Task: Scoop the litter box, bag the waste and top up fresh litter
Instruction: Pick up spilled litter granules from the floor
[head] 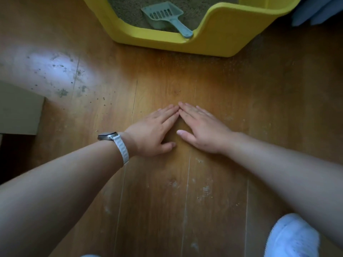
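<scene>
A yellow litter box (213, 43) stands on the wooden floor at the top of the head view, filled with grey-brown litter (130, 12). A pale blue slotted scoop (165, 15) lies in the litter, its handle resting on the low front lip of the box. Well in front of the box, my left hand (154, 134) and my right hand (202, 128) lie flat on the floor, palms down, fingertips touching in a V. Neither hand holds anything. A watch with a white strap is on my left wrist.
Scattered litter grains and dusty smudges dot the wooden floor (185, 182), thickest at the left (61, 78) and just before the box. A pale block (18, 112) sits at the left edge. Blue fabric (319, 10) lies top right. A white shoe (293, 238) is bottom right.
</scene>
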{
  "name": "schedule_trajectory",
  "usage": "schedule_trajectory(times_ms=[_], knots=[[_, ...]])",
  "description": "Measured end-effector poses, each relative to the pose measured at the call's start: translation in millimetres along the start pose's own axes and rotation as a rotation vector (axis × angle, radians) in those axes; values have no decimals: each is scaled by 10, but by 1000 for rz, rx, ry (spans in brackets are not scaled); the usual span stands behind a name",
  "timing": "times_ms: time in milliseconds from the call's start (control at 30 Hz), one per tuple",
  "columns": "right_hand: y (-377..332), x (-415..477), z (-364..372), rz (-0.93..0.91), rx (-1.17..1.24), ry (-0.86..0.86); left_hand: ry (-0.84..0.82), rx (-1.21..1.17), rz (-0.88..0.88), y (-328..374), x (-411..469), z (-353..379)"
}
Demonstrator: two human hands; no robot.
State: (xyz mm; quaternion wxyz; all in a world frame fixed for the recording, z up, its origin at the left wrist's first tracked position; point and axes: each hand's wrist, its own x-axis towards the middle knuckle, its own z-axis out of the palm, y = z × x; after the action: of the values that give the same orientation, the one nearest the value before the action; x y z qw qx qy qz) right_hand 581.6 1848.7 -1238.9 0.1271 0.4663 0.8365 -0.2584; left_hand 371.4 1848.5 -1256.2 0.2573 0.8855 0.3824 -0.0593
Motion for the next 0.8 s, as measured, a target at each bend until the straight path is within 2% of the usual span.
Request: schedule_trajectory(times_ms=[100, 167, 267, 333, 467, 567, 700, 800], knots=[[16, -154, 56, 13, 76, 130, 79, -19, 6, 92, -126, 68], [43, -171, 21, 92, 128, 184, 149, -46, -60, 124, -166, 61], [78, -33, -50, 208, 135, 129, 166, -94, -224, 113, -74, -26], [72, 65, -65, 218, 113, 73, 117, -95, -255, 75, 43, -106], [-53, 16, -8, 99, 10, -10, -48, -35, -147, -31, 281, -268], [-119, -135, 37, 35, 28, -1, -92, 12, -87, -91, 435, -352], [-43, -320, 107, 205, 152, 108, -115, 10, -21, -86, 487, -374], [-37, -397, 243, 343, 104, 69, -110, -11, 27, -41, 362, -305]])
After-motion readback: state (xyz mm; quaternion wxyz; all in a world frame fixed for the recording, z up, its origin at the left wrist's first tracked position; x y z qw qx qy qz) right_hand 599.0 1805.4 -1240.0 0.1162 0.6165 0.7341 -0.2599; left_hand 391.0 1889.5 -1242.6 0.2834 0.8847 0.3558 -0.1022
